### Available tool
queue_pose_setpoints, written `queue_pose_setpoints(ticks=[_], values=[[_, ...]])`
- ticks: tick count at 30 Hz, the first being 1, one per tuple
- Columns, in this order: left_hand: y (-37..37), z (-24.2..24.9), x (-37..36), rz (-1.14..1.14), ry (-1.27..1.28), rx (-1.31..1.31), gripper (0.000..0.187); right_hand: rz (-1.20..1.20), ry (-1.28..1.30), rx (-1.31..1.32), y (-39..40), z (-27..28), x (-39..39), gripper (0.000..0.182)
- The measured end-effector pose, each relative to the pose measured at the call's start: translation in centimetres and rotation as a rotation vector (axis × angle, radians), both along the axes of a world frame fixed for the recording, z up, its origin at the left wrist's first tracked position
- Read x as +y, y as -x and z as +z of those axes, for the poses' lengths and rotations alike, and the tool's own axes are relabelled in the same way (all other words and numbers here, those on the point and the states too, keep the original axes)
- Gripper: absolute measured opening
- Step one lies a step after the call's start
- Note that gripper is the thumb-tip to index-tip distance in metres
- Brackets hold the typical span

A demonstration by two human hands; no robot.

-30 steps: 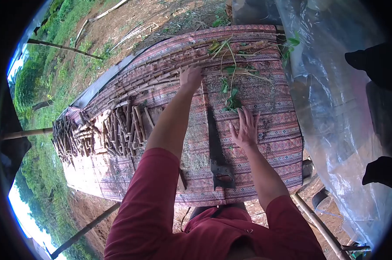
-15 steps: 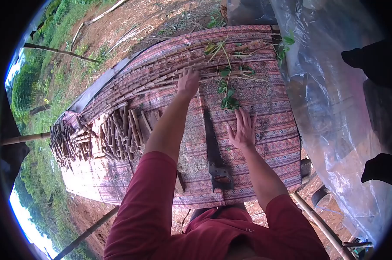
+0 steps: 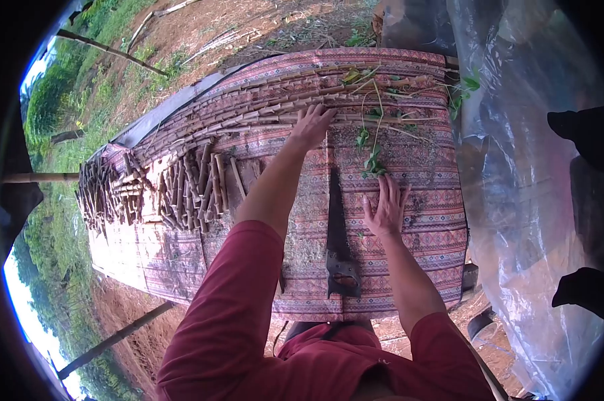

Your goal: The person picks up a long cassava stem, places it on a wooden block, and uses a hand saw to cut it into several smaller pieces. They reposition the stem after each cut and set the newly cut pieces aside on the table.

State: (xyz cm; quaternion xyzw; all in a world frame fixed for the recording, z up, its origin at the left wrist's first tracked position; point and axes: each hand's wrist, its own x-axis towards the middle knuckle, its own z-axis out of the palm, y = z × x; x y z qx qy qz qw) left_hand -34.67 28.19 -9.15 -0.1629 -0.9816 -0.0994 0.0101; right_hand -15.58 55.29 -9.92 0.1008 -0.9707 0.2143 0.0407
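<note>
My left hand [image 3: 311, 127] rests on the nearest of the long jointed stalks [image 3: 262, 110] lying across the far side of the table; its fingers look slightly spread over them. Fingers apart, my right hand [image 3: 387, 210] lies on the patterned cloth [image 3: 422, 234], its fingertips beside the green leaves [image 3: 373, 162] of a thin vine. Between my arms lies a hand saw [image 3: 336, 220], its handle toward me and its dark blade pointing away. Short cut stalk pieces [image 3: 191, 190] are heaped on the left part of the cloth.
Clear plastic sheeting [image 3: 516, 200] hangs along the right side of the table. Wooden poles [image 3: 114, 337] stand at the left, with grass and bare soil beyond. Sawdust is scattered over the cloth.
The whole view has shifted, with the table's far side now slightly further right. Both hands stay at nearly the same places on the table.
</note>
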Motion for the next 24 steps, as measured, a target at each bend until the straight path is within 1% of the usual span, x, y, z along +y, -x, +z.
queue_pose_setpoints(ticks=[2,3,6,7,8,10,11,14,17,20,22,23,24], values=[[0.2,0.1,-0.1,-0.014,-0.042,0.059,0.039,0.003,0.003,0.016,0.0,0.4,-0.1,0.069],[0.3,0.9,0.2,0.005,-0.086,0.022,0.045,0.006,-0.003,0.015,0.0,0.4,-0.1,0.069],[-0.1,2.1,0.6,-0.046,-0.048,0.029,0.047,0.006,-0.036,0.003,0.1,0.8,-0.3,0.070],[0.3,1.6,0.6,-0.058,-0.071,0.149,0.052,0.004,-0.057,-0.003,0.2,0.7,-0.3,0.070],[0.7,1.0,0.7,-0.019,-0.017,0.018,0.053,0.000,-0.078,-0.009,0.2,0.6,-0.3,0.071],[1.0,3.3,1.4,0.056,0.086,-0.249,0.055,0.001,-0.067,-0.010,0.1,0.5,-0.2,0.072],[1.4,4.0,1.3,0.040,0.106,-0.240,0.058,0.001,-0.062,-0.008,0.1,0.5,-0.2,0.072],[3.1,4.9,1.4,0.063,0.144,-0.354,0.062,-0.010,-0.059,-0.022,0.0,0.8,-0.4,0.069],[4.2,5.5,1.5,0.008,0.184,-0.432,0.063,-0.019,-0.064,-0.023,0.1,0.6,-0.4,0.070],[3.7,5.4,1.2,0.085,0.039,-0.300,0.062,-0.023,-0.069,-0.026,0.2,0.3,-0.4,0.073],[3.2,2.1,0.4,-0.015,-0.021,0.039,0.055,-0.023,-0.072,-0.031,0.2,0.2,-0.3,0.073],[2.8,1.8,0.1,-0.066,-0.052,0.207,0.053,-0.023,-0.066,-0.030,0.1,0.3,-0.3,0.072],[2.8,1.6,-0.3,-0.053,-0.027,0.248,0.050,-0.023,-0.061,-0.028,0.1,0.3,-0.3,0.070]])
